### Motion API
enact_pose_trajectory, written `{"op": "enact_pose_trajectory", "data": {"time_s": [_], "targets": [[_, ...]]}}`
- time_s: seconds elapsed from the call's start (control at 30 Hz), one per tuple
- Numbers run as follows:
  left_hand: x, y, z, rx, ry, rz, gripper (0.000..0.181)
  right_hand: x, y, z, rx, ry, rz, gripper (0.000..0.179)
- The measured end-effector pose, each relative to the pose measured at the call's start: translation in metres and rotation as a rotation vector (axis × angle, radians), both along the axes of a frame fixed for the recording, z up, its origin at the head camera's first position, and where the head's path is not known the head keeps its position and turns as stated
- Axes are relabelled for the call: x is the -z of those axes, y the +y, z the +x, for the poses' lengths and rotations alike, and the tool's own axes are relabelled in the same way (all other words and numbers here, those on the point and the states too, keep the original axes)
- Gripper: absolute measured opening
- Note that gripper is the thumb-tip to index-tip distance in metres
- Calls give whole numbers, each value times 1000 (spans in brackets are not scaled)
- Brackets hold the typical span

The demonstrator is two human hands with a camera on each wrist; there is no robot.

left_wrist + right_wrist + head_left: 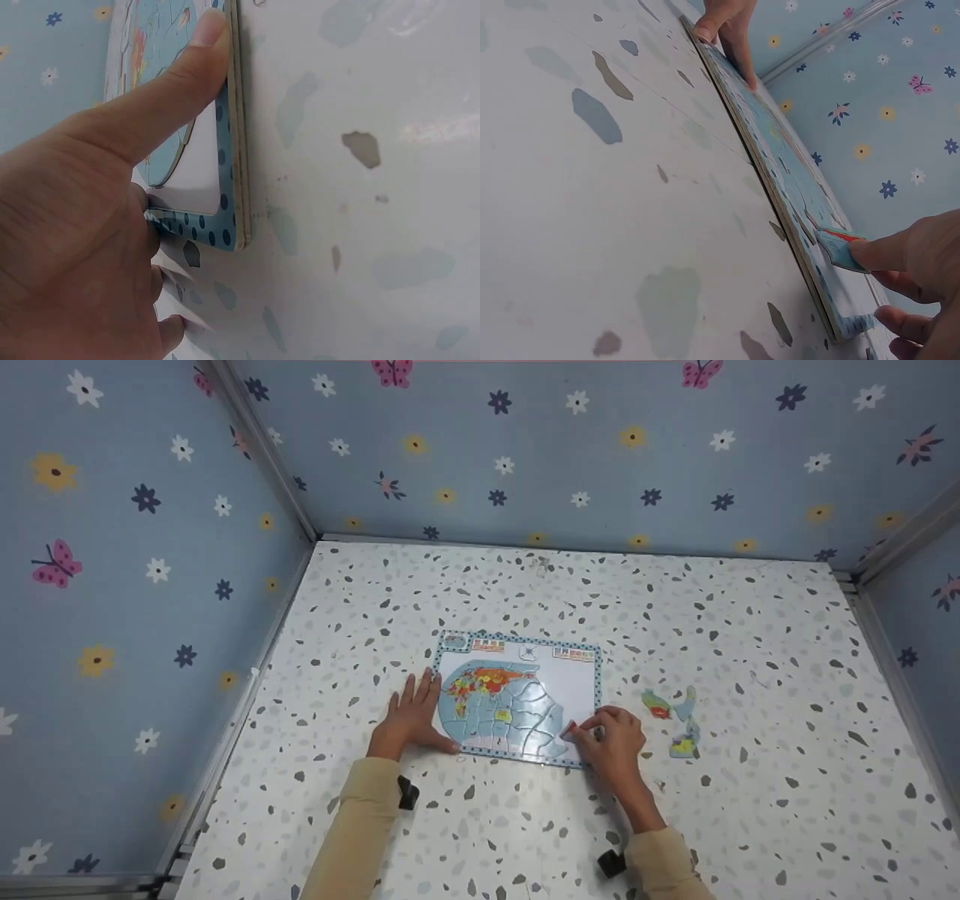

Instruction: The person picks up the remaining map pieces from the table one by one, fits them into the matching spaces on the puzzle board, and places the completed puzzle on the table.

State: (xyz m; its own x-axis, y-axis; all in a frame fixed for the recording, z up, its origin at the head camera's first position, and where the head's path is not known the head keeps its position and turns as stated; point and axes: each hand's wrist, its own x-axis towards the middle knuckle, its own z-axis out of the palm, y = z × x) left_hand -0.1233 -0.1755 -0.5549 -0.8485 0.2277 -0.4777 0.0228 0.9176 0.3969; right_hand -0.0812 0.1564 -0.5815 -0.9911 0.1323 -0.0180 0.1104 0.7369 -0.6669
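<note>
Blue piece (pixel 838 247) pinched (apparently) by right hand (pixel 611 739) over board (pixel 517 701).

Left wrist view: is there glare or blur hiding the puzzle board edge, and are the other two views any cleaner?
Left wrist: bright glare on the table, the left hand soft up close, the puzzle board edge still readable. Right wrist: even light, the board looks bowed, the puzzle piece fairly sharp. Head: flat light, mild softness, the right hand clear.

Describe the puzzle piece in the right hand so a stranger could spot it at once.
Find the map puzzle board on the speckled table. At its near right corner the right hand pinches a small blue piece with a red edge. Unlike the loose pieces lying farther right, it is held against the board.
</note>
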Motion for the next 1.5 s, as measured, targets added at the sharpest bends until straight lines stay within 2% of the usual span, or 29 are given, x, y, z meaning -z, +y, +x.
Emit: {"op": "enact_pose_trajectory", "data": {"time_s": [0.6,1.03,1.5], "targets": [[0,0,0,-16,-7,7,132,3,-6,1,-30,-13,-10,13],[1,0,0,-8,0,-3,133,5,-6,5,-80,67,44,13],[3,-1,-1,-21,-15,9,134,4,-11,7,-82,48,126,22]]}}
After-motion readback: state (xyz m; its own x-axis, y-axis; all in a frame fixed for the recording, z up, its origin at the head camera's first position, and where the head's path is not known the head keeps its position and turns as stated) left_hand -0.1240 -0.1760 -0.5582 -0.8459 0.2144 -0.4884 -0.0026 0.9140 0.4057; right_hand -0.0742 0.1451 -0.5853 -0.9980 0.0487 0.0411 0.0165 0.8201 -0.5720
